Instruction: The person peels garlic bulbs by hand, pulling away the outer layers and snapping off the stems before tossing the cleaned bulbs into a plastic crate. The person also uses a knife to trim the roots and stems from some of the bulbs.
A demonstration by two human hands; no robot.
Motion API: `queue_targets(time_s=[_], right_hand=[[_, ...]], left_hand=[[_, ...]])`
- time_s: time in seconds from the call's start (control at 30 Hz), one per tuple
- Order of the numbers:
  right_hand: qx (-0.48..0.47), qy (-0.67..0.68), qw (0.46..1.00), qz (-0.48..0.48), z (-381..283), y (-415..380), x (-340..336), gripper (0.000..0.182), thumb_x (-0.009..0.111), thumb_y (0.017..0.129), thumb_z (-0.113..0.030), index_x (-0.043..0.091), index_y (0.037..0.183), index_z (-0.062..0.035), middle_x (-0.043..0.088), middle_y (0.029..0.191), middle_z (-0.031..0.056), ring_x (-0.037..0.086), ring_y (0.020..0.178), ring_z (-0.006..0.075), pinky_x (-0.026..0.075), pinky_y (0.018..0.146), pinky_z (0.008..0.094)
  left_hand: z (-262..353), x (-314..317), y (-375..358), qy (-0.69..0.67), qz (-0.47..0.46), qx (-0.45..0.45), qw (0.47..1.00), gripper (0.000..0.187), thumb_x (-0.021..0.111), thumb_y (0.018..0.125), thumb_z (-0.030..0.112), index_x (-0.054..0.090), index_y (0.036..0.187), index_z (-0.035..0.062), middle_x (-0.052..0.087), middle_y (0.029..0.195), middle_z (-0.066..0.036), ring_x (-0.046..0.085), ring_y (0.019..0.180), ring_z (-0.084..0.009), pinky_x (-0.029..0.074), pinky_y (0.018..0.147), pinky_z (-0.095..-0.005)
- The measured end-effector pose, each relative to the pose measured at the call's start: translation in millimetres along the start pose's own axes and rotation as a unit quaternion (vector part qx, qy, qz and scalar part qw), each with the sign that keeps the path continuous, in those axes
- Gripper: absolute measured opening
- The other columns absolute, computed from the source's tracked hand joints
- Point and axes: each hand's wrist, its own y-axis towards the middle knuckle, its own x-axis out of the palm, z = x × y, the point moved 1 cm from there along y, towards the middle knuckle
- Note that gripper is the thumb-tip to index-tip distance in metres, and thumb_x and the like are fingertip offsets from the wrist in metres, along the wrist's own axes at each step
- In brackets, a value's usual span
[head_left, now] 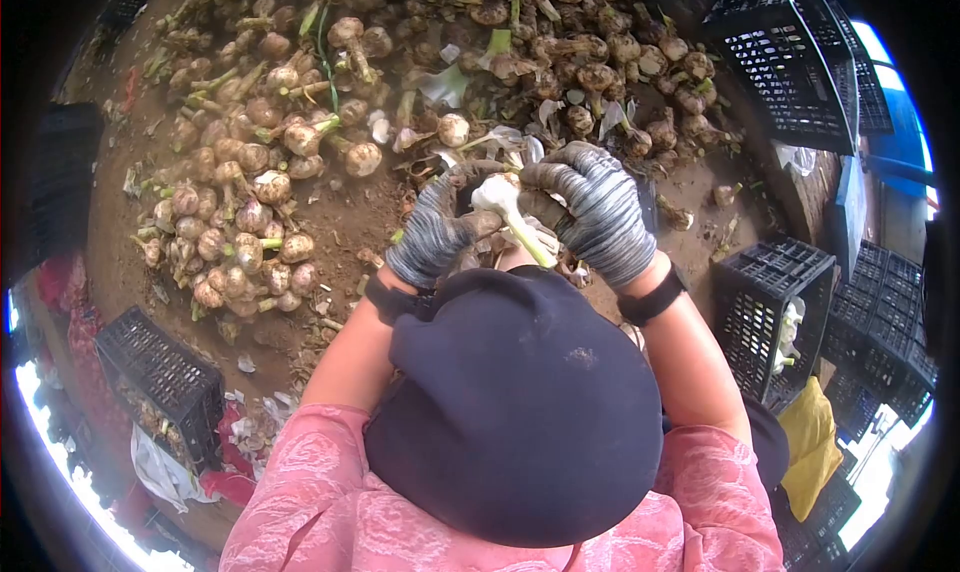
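Note:
A white, peeled-looking garlic bulb [494, 194] with a pale green stem hangs between my two gloved hands, its stem pointing down and to the right. My left hand [440, 227], in a grey striped glove, is closed on the bulb from the left, thumb against its lower side. My right hand [590, 207], in a matching dirty glove, has its fingers bent around the bulb's right side and stem. Loose papery skins [500, 140] lie just beyond the fingers. A dark cap hides what is below the hands.
A large heap of soil-covered garlic [590, 52] spreads ahead, with another pile [240, 242] at the left. Black crates stand at the lower left [165, 377], right [765, 317] and upper right [785, 67]. A yellow cloth [810, 447] lies at the lower right.

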Motion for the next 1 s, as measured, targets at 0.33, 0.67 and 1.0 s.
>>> queue_targets(time_s=[0.33,0.67,1.0], right_hand=[[-0.008,-0.074,0.996,0.049,3.6,3.7,9.0,0.016,0.063,0.067,-0.011,0.058,0.081,-0.0030,0.056,0.075,0.0141,0.054,0.073,0.0321,0.044,0.066,0.0408],[0.082,-0.063,0.989,0.104,28.9,-1.3,13.8,0.012,0.061,0.074,-0.011,0.058,0.081,-0.0028,0.058,0.073,0.0153,0.057,0.068,0.0336,0.047,0.061,0.0409],[0.218,0.050,0.964,-0.145,51.5,-29.4,10.1,0.020,0.067,0.068,-0.006,0.064,0.088,-0.0071,0.063,0.081,0.0152,0.063,0.073,0.0292,0.050,0.066,0.0337]], left_hand=[[7.3,3.5,1.2,-0.024,-0.029,-0.007,0.999,0.063,0.073,0.066,0.021,0.047,0.118,-0.0010,0.057,0.107,-0.008,0.055,0.096,-0.0168,0.045,0.086,-0.0307],[-1.6,5.3,11.4,-0.075,-0.079,0.107,0.988,0.079,0.080,0.061,0.031,0.043,0.124,0.0011,0.050,0.121,-0.010,0.049,0.110,-0.0203,0.040,0.094,-0.0338],[6.8,3.3,9.8,-0.207,0.004,0.023,0.978,0.046,0.060,0.077,0.015,0.047,0.118,0.0015,0.057,0.104,-0.009,0.058,0.091,-0.0187,0.050,0.082,-0.0295]])
